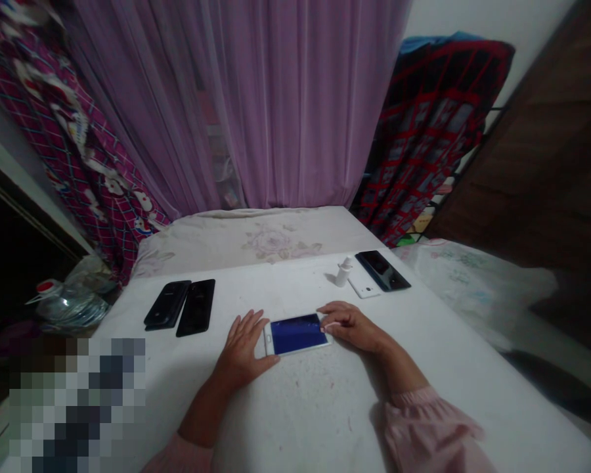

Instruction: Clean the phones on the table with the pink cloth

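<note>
Spreading its fingers wide, the left hand [243, 348] touched the left end of a white smartphone [298, 334] lying screen-up on a white sheet [285, 420]; the right hand [352, 326], half curled, met the phone's right edge, grip unclear.

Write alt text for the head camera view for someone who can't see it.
The left hand and the right hand flank a white smartphone with a blue screen on a white surface; two black phones lie left, a white bottle beyond.
</note>
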### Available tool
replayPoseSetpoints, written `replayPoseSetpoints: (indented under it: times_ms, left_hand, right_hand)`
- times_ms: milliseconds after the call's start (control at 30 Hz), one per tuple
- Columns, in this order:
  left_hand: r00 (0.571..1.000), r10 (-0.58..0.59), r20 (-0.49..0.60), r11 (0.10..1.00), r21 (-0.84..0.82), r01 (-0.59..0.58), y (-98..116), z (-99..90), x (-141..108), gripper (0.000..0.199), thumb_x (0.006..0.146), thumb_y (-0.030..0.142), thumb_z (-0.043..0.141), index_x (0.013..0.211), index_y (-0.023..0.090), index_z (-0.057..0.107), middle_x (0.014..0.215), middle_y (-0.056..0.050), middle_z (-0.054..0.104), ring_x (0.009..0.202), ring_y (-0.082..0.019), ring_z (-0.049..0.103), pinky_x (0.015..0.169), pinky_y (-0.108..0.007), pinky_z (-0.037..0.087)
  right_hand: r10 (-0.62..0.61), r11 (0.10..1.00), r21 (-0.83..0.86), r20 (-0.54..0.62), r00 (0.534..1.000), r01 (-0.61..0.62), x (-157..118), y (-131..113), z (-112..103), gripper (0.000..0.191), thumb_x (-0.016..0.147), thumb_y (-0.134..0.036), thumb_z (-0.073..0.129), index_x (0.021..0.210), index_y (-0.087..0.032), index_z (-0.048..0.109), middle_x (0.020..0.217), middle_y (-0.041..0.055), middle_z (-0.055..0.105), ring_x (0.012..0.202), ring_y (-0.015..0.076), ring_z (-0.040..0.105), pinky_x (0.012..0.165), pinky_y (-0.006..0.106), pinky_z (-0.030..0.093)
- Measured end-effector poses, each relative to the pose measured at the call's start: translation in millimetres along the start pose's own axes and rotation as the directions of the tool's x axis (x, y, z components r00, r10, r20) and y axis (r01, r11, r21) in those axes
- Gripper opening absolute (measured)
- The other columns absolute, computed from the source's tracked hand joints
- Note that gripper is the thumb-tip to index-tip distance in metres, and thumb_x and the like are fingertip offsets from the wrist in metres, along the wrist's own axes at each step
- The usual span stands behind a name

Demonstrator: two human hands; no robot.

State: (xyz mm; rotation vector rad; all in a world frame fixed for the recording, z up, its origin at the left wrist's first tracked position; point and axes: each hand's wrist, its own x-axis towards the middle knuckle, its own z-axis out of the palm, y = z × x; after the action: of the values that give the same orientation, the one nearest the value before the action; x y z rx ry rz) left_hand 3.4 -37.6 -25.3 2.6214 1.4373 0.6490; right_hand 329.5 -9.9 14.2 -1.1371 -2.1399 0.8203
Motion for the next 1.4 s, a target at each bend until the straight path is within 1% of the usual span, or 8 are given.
replayPoseSetpoints:
  times_ms: [167, 333, 600, 833, 1033, 1167, 1300, 1400]
  left_hand:
    - [1.000, -0.007, -0.001, 1.000, -0.002, 0.007, 0.3, 0.2, -0.3, 0.070, 0.078, 0.053, 0.069, 0.136, 0.020, 0.047, 0.146, -0.015, 0.046, 0.138, -0.034, 0.037, 0.115, -0.055, 0.025]
    - [1.000, -0.017, -0.005, 1.000, -0.020, 0.017, 1.2, 0.7, -0.4, 0.070, 0.077, 0.051, 0.069, 0.135, 0.021, 0.047, 0.146, -0.014, 0.046, 0.138, -0.034, 0.037, 0.115, -0.056, 0.023]
    - [1.000, -0.018, 0.001, 1.000, -0.023, 0.018, 1.3, 0.6, 0.5, 0.069, 0.077, 0.051, 0.069, 0.134, 0.019, 0.048, 0.145, -0.015, 0.047, 0.138, -0.034, 0.037, 0.114, -0.056, 0.023]
    - [1.000, -0.020, 0.017, 0.999, -0.025, 0.021, 4.6, -4.9, 1.9, 0.068, 0.077, 0.052, 0.069, 0.134, 0.020, 0.048, 0.145, -0.015, 0.047, 0.137, -0.034, 0.038, 0.114, -0.056, 0.024]
    - [0.999, -0.030, 0.020, 0.999, -0.017, 0.030, 6.2, -6.6, 2.6, 0.069, 0.078, 0.054, 0.068, 0.133, 0.018, 0.049, 0.145, -0.016, 0.047, 0.137, -0.035, 0.039, 0.114, -0.058, 0.025]
    - [0.999, -0.034, 0.031, 0.999, -0.015, 0.034, 6.6, -7.3, 3.3, 0.068, 0.077, 0.053, 0.069, 0.133, 0.019, 0.049, 0.145, -0.015, 0.047, 0.137, -0.034, 0.039, 0.114, -0.057, 0.026]
    - [0.999, -0.035, 0.034, 0.999, -0.012, 0.036, 6.8, -8.1, 3.6, 0.069, 0.077, 0.054, 0.069, 0.132, 0.018, 0.049, 0.144, -0.016, 0.048, 0.136, -0.035, 0.039, 0.113, -0.058, 0.026]
    - [0.999, -0.025, 0.023, 0.999, -0.019, 0.026, 6.2, -7.7, 3.2, 0.069, 0.078, 0.055, 0.068, 0.133, 0.018, 0.049, 0.144, -0.016, 0.048, 0.136, -0.035, 0.039, 0.113, -0.058, 0.026]
  right_hand:
    - [0.011, 0.995, -0.098, -0.163, 0.987, -0.028, 17.7, 2.1, 11.6, 0.023, 0.087, -0.041, 0.059, 0.086, -0.025, 0.076, 0.086, 0.0048, 0.076, 0.085, 0.0204, 0.068, 0.085, 0.037, 0.049]
    - [-0.026, 0.996, -0.084, -0.144, 0.989, 0.014, 18.6, 3.8, 11.7, 0.025, 0.088, -0.041, 0.058, 0.086, -0.024, 0.076, 0.084, 0.0046, 0.076, 0.083, 0.0198, 0.068, 0.085, 0.036, 0.049]
    - [0.030, 0.999, -0.017, 0.085, 0.996, -0.028, -5.0, -1.3, -3.5, 0.020, 0.082, -0.046, 0.066, 0.084, -0.030, 0.078, 0.124, 0.0064, 0.067, 0.127, 0.0278, 0.051, 0.105, 0.052, 0.040]
    - [-0.013, 0.999, -0.044, -0.138, 0.990, 0.007, 12.8, 1.8, 12.4, 0.023, 0.085, -0.043, 0.063, 0.083, -0.025, 0.077, 0.092, 0.0057, 0.075, 0.089, 0.0203, 0.068, 0.087, 0.037, 0.051]
    - [0.043, 0.982, -0.171, -0.233, 0.972, -0.085, 24.8, -3.6, 21.6, 0.019, 0.087, -0.036, 0.060, 0.084, -0.026, 0.075, 0.086, 0.0041, 0.076, 0.085, 0.0218, 0.067, 0.086, 0.040, 0.048]
    - [0.006, 0.992, -0.123, -0.165, 0.986, -0.027, 18.1, -7.7, 16.3, 0.019, 0.088, -0.033, 0.057, 0.085, -0.025, 0.075, 0.088, 0.0045, 0.075, 0.088, 0.0211, 0.067, 0.089, 0.041, 0.048]
    - [-0.014, 0.999, -0.052, 0.012, 1.000, 0.015, 5.2, -5.8, 6.6, 0.015, 0.084, -0.034, 0.063, 0.082, -0.027, 0.076, 0.104, 0.0052, 0.073, 0.115, 0.0244, 0.060, 0.098, 0.043, 0.045]
    - [0.009, 0.998, -0.056, 0.041, 0.999, -0.007, 1.2, -5.1, 5.8, 0.013, 0.083, -0.033, 0.065, 0.082, -0.029, 0.077, 0.110, 0.0049, 0.071, 0.123, 0.0257, 0.054, 0.102, 0.046, 0.043]
